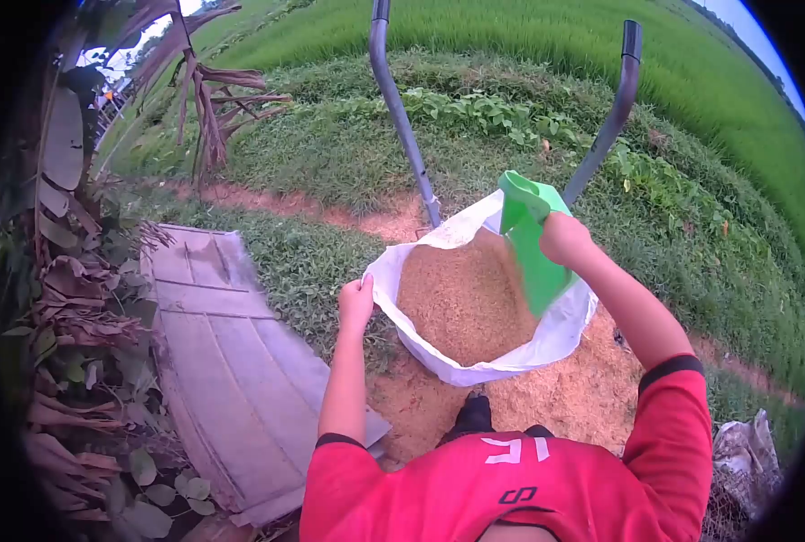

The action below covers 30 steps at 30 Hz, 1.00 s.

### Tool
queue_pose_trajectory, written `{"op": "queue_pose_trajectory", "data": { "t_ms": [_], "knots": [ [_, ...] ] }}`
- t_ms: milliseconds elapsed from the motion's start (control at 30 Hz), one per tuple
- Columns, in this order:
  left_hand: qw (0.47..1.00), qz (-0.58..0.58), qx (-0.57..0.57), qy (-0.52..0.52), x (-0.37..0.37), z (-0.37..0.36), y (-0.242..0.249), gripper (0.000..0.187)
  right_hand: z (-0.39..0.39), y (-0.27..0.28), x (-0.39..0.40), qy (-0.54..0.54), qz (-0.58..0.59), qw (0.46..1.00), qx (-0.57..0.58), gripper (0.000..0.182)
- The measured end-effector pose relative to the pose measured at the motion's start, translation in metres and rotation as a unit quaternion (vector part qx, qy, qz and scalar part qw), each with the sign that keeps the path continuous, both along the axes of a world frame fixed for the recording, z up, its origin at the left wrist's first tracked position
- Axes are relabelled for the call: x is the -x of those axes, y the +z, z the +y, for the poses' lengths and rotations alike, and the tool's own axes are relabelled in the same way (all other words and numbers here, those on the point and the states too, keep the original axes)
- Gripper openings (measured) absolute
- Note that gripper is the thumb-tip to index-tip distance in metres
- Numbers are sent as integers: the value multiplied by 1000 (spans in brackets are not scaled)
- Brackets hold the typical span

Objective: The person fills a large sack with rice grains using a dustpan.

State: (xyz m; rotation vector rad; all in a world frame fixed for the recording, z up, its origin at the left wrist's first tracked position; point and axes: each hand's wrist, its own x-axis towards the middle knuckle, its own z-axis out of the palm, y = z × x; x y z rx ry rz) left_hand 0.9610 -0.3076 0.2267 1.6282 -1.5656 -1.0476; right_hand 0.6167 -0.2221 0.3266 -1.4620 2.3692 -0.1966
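Note:
A white sack (475, 372) stands with its mouth wide, holding a heap of loose, tan, husk-like material (452, 298). My left hand (357, 301) is closed on the sack's left rim, thumb and fingers pinching the edge. On the opposite side, my right hand (565, 239) grips a green plastic scoop (531, 257), shaped like a dustpan. The scoop is tilted steeply with its wide end down inside the sack's right side. Tan material blurs along its left edge, over the heap.
Two grey metal handles (398, 113) with dark grips rise behind the sack. Spilled tan material (565, 397) covers the ground beside my feet. A weathered ribbed panel (240, 370) lies at left, near dry leaves (77, 307). A crumpled dirty sack (748, 452) lies at right.

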Motion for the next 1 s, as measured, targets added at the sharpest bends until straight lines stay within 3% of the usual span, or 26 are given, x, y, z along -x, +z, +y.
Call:
{"op": "queue_pose_trajectory", "data": {
  "t_ms": [67, 133, 233, 500, 567, 633, 767, 900, 1000],
  "knots": [
    [999, -21, -32, 8, 4, 3, 9, 36, 4, 11, -4, 0, 10, 1000, 20, 27],
    [999, -10, -36, 10, 5, 3, 8, 36, 9, 22, -10, 35, -11, 998, -51, 24],
    [999, -23, -37, 18, 6, 3, 2, 35, 18, 25, -14, 71, -10, 995, -65, 26],
    [997, -71, -28, 18, 4, 19, -8, 34, 49, 25, 12, 86, -26, 996, 14, 28],
    [998, -54, 19, 36, 8, 35, -7, 32, 56, 30, 22, 94, -29, 995, 22, 28],
    [999, 11, -12, 50, 8, 51, -14, 31, 63, 25, 41, 71, -39, 997, 13, 30],
    [992, 23, 28, 121, 15, 113, -21, 32, 91, 26, 75, 110, -85, 986, 86, 30],
    [972, 34, 2, 234, 46, 216, -27, 32, 117, 9, 108, 117, -253, 938, 206, 34],
    [948, 108, -14, 300, 87, 304, -67, 32, 138, -18, 107, 128, -376, 883, 250, 39]
  ]
}}
